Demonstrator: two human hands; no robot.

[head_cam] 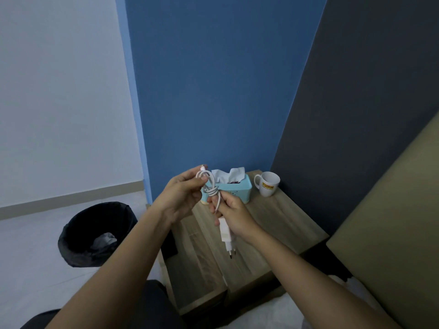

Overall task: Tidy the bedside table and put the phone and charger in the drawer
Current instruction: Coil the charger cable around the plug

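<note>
Both hands hold a white charger above the wooden bedside table [273, 222]. My right hand [234, 216] grips the charger plug [226, 236], whose pins point down. My left hand [183, 194] pinches the coiled white cable [210, 185], with the cable's end plug sticking up past my fingers. A dark flat object [169, 243], perhaps the phone, lies at the table's left edge, mostly hidden under my left forearm. The drawer front is not clearly visible.
A teal tissue box [237, 187] and a white mug [268, 184] stand at the back of the table. A black-lined waste bin [95, 233] sits on the floor to the left. A bed headboard [392, 222] rises on the right.
</note>
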